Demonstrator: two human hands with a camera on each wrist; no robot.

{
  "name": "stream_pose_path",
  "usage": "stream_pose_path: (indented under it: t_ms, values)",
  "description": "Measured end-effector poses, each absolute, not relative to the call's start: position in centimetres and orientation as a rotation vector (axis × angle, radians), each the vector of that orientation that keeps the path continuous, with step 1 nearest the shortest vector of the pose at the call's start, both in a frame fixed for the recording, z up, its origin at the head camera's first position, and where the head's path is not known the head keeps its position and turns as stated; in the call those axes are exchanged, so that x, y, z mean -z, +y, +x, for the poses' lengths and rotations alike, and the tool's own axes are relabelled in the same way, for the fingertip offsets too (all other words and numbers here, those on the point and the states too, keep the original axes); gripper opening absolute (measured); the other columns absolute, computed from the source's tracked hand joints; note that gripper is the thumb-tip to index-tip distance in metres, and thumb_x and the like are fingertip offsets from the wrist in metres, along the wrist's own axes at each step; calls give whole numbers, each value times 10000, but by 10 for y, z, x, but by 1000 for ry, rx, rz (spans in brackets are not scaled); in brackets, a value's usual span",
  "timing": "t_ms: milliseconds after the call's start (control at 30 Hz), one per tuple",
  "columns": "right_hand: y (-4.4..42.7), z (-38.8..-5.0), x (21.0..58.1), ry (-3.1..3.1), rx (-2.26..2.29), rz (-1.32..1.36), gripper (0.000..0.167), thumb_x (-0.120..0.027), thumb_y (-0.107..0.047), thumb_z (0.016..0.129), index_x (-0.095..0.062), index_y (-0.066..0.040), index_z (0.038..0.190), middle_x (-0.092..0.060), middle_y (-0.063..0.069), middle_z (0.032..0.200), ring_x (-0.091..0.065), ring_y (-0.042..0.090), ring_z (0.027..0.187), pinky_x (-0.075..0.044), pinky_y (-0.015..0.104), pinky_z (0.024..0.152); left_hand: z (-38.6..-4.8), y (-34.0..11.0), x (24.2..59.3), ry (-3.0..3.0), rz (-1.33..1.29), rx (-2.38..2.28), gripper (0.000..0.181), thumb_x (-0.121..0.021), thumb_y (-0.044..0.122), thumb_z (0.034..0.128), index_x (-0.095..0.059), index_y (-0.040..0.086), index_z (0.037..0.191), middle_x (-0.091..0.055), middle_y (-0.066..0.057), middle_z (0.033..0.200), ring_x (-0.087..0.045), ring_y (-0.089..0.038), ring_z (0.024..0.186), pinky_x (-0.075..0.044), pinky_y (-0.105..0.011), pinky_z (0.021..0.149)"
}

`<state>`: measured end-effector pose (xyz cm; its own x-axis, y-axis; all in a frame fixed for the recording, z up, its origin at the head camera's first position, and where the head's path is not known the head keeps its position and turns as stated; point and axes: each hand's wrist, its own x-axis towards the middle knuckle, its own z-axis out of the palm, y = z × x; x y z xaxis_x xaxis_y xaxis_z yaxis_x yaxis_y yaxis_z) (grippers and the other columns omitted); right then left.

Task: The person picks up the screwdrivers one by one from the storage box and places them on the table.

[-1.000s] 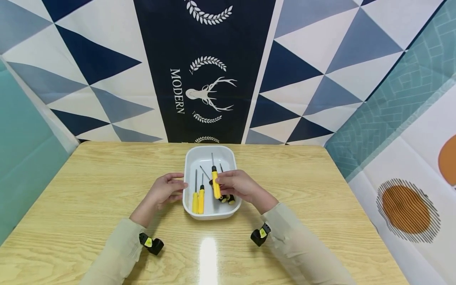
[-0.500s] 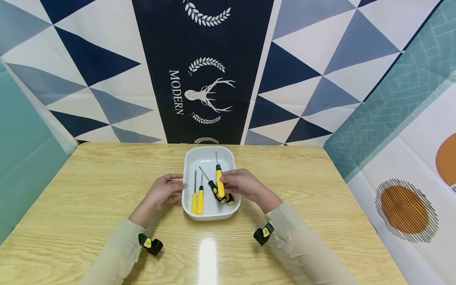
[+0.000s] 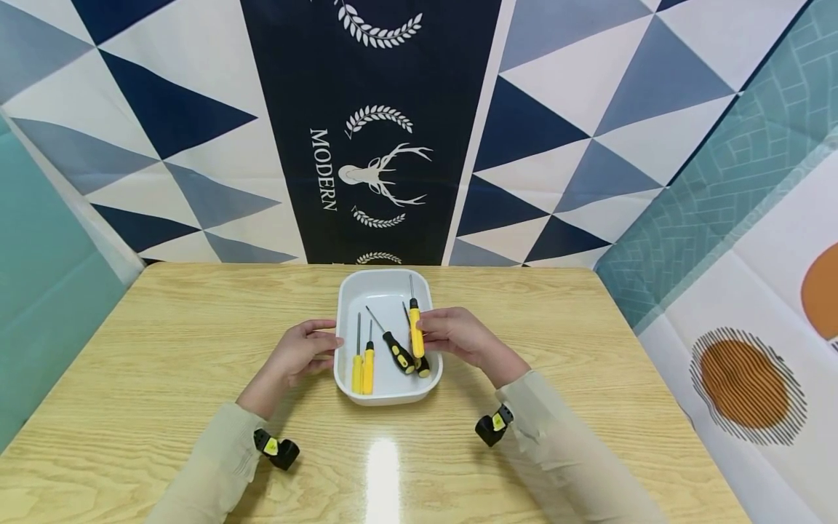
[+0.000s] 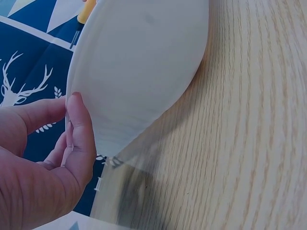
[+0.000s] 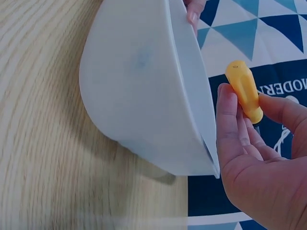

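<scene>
My right hand (image 3: 461, 336) pinches the yellow handle of a screwdriver (image 3: 416, 331) over the right side of a white tray (image 3: 386, 399); its shaft points away from me. In the right wrist view, thumb and fingers hold that yellow handle (image 5: 245, 91) outside the rim. My left hand (image 3: 302, 354) grips the tray's left wall, the rim between thumb and fingers in the left wrist view (image 4: 53, 158). Inside lie two yellow screwdrivers (image 3: 357, 375) (image 3: 369, 371) on the left and a black-and-yellow one (image 3: 397, 352) slanting mid-tray. Another black-and-yellow one (image 3: 424, 368) is partly hidden beneath the held screwdriver.
The tray stands near the far edge of a wooden table (image 3: 229, 320). Behind that edge hangs a patterned cloth (image 3: 386, 73) with triangles and a deer head. A black device is strapped to each wrist.
My right hand has moved to the right with the yellow screwdriver, uncovering more of the slanted black-and-yellow one. My left hand stays on the tray's side.
</scene>
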<state>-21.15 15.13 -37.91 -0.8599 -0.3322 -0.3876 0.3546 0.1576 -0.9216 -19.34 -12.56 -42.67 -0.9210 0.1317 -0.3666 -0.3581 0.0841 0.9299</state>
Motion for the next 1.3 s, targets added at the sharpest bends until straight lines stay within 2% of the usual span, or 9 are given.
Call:
stream_pose_path:
  t_ms: [467,1300]
  values:
    - [172,-215,374,1975,1760,10,456,-540,-111,923,-443,142,1290,-639,58,934,-631,111,784,-574,261,785,-195,-126,426,2015,-247,-1890,520,-658,138,870,-444,68,1338,-592,-55,1028,-663,-154,821,-577,-233,675]
    - [214,-216,392,1976,1779,64,487,-515,-103,935,-381,161,1321,-629,-30,863,-628,82,756,-563,215,741,-194,-127,427,2003,-216,-1896,526,-645,123,878,-425,37,1348,-596,-40,1002,-660,-129,794,-575,-217,662]
